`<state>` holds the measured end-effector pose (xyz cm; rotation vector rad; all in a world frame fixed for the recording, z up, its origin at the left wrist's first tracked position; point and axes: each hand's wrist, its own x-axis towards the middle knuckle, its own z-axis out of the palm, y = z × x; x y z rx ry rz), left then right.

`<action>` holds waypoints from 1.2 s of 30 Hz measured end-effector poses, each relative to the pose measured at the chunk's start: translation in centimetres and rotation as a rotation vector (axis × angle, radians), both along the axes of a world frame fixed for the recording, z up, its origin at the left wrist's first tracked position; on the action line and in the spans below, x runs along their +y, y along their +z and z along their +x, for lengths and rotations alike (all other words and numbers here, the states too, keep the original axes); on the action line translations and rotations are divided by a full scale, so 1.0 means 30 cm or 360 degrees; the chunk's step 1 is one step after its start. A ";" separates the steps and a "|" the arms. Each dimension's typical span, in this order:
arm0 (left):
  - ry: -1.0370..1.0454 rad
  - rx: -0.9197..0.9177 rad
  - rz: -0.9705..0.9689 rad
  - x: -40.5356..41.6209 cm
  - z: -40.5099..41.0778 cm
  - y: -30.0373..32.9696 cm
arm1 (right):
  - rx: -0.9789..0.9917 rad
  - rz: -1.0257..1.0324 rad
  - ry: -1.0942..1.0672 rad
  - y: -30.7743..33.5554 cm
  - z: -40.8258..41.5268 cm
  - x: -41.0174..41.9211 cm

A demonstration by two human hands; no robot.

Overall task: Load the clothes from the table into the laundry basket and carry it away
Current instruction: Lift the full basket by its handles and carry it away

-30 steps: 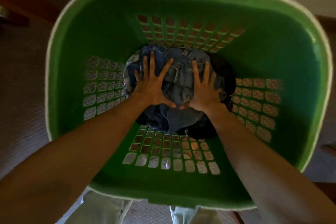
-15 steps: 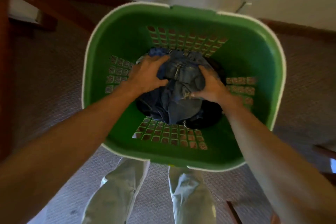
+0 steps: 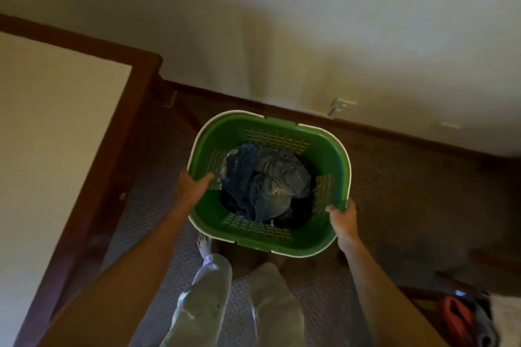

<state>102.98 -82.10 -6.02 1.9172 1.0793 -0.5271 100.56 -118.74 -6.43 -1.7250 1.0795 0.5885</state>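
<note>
Table (image 3: 56, 135) edged in dark wood filled the left side, and the part of its pale top that showed carried no clothes, so the loading looked finished as far as the view allowed. Next to it, the left hand (image 3: 193, 187) was clamped on the left rim of the green laundry basket (image 3: 335, 155), thumb inside the wall and the rest of the hand outside. The basket stood just ahead of the person's feet, though whether it rested on the carpet (image 3: 408, 191) or hung slightly above it could not be told. Denim clothes (image 3: 267, 180) lay heaped in its bottom, well below the rim. The right hand (image 3: 344, 220) gripped the near right corner of the rim, fingers curled over the edge. What remained, by my reading, was the lift and the carrying away. Far right, a small pile of red and grey things (image 3: 462, 318) lay by the frame edge, too blurred to identify.
</note>
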 end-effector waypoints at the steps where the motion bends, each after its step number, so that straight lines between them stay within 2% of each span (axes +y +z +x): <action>1: 0.0024 -0.0047 -0.0016 -0.011 0.003 0.043 | -0.0001 0.0001 -0.0026 0.028 0.003 0.010; 4: -0.0027 -0.0076 0.0050 -0.058 -0.027 0.176 | -0.0037 -0.0085 -0.0071 0.135 0.008 0.031; 8: -0.0209 -0.0105 0.0040 -0.129 -0.091 0.299 | -0.0199 -0.0373 0.0092 0.284 -0.013 0.107; 11: -0.0432 -0.0104 -0.0056 -0.219 -0.114 0.342 | -0.0411 -0.0121 0.0111 0.335 -0.027 0.205; 13: -0.0494 -0.0137 -0.0129 -0.279 -0.132 0.339 | -0.0394 0.0002 0.0107 0.351 -0.018 0.259; 18: -0.0442 -0.0112 -0.0289 -0.330 -0.118 0.363 | -0.0230 0.0016 0.0292 0.397 0.027 0.322; 22: -0.0507 -0.0054 -0.0451 -0.301 -0.050 0.394 | -0.0193 0.0012 0.0307 0.394 0.064 0.325; 26: -0.0320 0.0031 -0.0733 -0.283 0.054 0.396 | -0.0277 0.0088 0.0117 0.414 0.110 0.362; 30: -0.0088 0.0175 -0.0886 -0.303 0.138 0.421 | -0.0126 0.0196 -0.0110 0.425 0.214 0.410; 36: 0.0141 0.0247 -0.0952 -0.331 0.209 0.380 | 0.0006 0.0251 -0.0202 0.395 0.291 0.407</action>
